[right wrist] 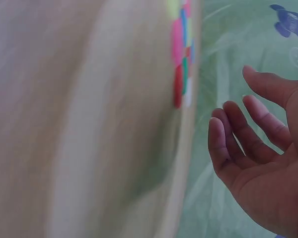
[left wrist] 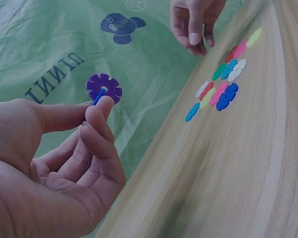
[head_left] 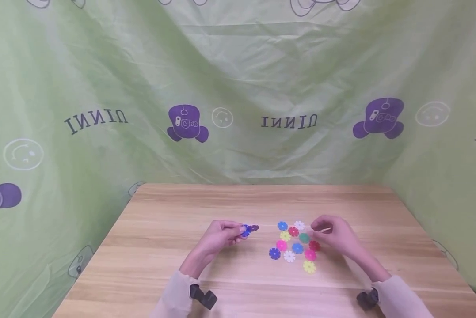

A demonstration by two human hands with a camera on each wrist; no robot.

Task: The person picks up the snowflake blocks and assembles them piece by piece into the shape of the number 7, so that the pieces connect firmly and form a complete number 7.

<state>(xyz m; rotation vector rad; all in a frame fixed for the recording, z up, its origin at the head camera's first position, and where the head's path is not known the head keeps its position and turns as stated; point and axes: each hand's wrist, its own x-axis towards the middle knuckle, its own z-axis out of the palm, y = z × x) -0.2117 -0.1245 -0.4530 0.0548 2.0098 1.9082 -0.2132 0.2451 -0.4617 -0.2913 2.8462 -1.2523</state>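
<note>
Between thumb and fingers my left hand (head_left: pixel 218 236) pinches a blue notched plastic disc (head_left: pixel 245 232), held a little above the table. A purple notched disc (left wrist: pixel 95 85) is slotted crosswise onto it; the left wrist view shows the blue one edge-on, largely hidden by the fingertips. Beside the far right of the loose discs hovers my right hand (head_left: pixel 339 235), with its fingers loosely bent and nothing between them. Nearest to it are a green disc (head_left: pixel 304 238), a white disc (head_left: pixel 299 225) and a dark red disc (head_left: pixel 314 245).
Several more flower-shaped discs lie flat in a loose cluster, among them a pink disc (head_left: pixel 281 245), a dark blue disc (head_left: pixel 275 253) and a yellow disc (head_left: pixel 309 266) nearest the front. The wooden table (head_left: pixel 162 265) ends at a green printed curtain (head_left: pixel 238 145).
</note>
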